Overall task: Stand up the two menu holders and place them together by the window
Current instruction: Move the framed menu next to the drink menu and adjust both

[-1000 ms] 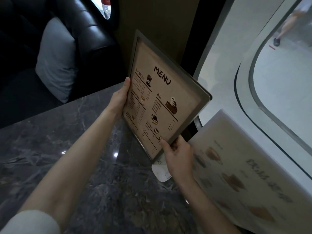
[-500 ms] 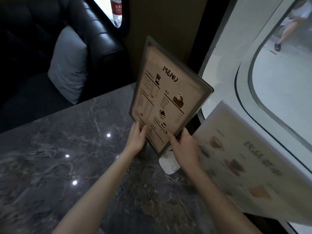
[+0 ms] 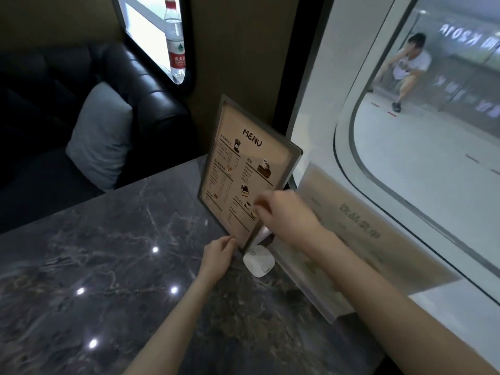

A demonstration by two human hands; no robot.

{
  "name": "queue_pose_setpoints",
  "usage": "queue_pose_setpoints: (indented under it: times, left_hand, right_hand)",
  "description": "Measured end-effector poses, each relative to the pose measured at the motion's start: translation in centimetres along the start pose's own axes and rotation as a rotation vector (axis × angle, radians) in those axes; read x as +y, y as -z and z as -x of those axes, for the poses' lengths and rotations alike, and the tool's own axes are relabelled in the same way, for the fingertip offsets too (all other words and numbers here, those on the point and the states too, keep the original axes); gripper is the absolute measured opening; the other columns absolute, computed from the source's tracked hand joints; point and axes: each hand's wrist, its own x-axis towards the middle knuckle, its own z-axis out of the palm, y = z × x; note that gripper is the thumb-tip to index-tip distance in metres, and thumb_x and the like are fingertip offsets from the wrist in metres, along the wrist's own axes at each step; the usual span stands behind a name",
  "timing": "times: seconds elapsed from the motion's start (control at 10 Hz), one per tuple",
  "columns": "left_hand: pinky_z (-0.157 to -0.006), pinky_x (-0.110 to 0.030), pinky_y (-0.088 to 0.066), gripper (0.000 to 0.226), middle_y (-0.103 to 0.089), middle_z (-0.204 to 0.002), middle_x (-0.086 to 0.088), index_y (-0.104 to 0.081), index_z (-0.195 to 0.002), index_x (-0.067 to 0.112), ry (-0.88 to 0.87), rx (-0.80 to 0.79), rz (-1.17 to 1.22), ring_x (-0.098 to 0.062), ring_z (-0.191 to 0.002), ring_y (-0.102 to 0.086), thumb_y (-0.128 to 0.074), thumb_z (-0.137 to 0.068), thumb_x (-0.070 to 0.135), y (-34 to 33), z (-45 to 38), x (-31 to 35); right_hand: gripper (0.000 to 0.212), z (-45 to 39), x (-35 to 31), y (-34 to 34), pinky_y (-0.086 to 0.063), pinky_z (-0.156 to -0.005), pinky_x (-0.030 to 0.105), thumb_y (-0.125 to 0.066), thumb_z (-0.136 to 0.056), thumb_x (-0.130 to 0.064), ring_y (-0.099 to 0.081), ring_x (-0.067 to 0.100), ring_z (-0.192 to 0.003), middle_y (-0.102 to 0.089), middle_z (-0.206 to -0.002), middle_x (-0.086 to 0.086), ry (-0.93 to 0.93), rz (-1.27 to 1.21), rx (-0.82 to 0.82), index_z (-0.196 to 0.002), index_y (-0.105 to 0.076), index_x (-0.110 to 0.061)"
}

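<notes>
A dark-framed menu holder (image 3: pixel 243 169) printed "MENU" stands upright at the far right corner of the marble table (image 3: pixel 108 266), next to the window (image 3: pixel 433 163). My left hand (image 3: pixel 216 257) pinches its bottom corner with thumb and fingertips. My right hand (image 3: pixel 286 212) is blurred in front of the holder's lower right part, fingers curled; I cannot tell whether it grips anything. A second, clear menu holder (image 3: pixel 365 239) stands along the window sill to the right, partly behind my right forearm.
A small white rounded device (image 3: pixel 258 262) lies on the table just below the framed holder. A black sofa (image 3: pixel 140 85) with a grey cushion (image 3: pixel 100 136) is beyond the table. A water bottle (image 3: pixel 176 44) stands on a ledge. A person (image 3: pixel 405 66) sits outside the window.
The framed holder came down from the air and now stands on the table. My left hand slid from its side edge to its bottom corner. My right hand lifted off the lower edge.
</notes>
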Motion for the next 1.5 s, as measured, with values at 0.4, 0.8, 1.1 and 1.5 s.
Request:
queue_pose_setpoints:
  times: [0.4, 0.8, 1.1, 1.5]
  left_hand:
    - [-0.102, -0.033, -0.036, 0.039, -0.052, -0.135, -0.007, -0.047, -0.131, 0.013, 0.130, -0.086, 0.268, -0.024, -0.123, -0.048, -0.045, -0.094, 0.027, -0.6, -1.2, 0.3]
    - [-0.093, -0.035, -0.043, 0.036, -0.053, -0.132, -0.017, -0.054, -0.118, 0.010, 0.257, -0.118, 0.647, -0.032, -0.124, -0.050, -0.036, -0.096, 0.032, -2.2, -5.4, 0.7]
    - [-0.107, -0.036, -0.035, 0.050, -0.048, -0.139, -0.007, -0.039, -0.137, 0.008, 0.270, -0.160, 0.786, -0.026, -0.130, -0.043, -0.033, -0.096, 0.035, -3.7, -6.7, 0.5]
    - [-0.104, -0.038, -0.036, 0.031, -0.059, -0.114, 0.001, -0.053, -0.115, 0.018, 0.200, -0.218, 0.745, -0.017, -0.110, -0.053, -0.030, -0.098, 0.031, -4.8, -6.5, 0.9]
  right_hand:
    - [0.034, -5.1, 1.4, 10.2, -0.050, -0.072, 0.033, -0.045, -0.093, -0.029, -0.062, 0.025, -0.083, -0.066, -0.097, 0.016, 0.019, 0.185, 0.037, -0.106, -0.059, -0.001]
    - [0.018, -7.1, 3.5, 10.5, -0.060, -0.064, 0.029, -0.058, -0.088, -0.021, -0.064, 0.006, -0.047, -0.066, -0.071, 0.006, -0.031, -0.148, -0.036, -0.084, -0.063, -0.004]
    - [0.027, -6.9, 4.4, 10.8, -0.060, -0.074, 0.040, -0.055, -0.089, -0.020, -0.071, 0.027, -0.072, -0.070, -0.086, 0.017, -0.055, -0.205, -0.013, -0.098, -0.064, 0.004]
    - [0.022, -6.7, 5.8, 11.5, -0.058, -0.060, 0.022, -0.057, -0.089, -0.019, -0.071, 0.019, -0.067, -0.071, -0.084, 0.017, -0.075, -0.189, -0.022, -0.097, -0.066, 0.000]
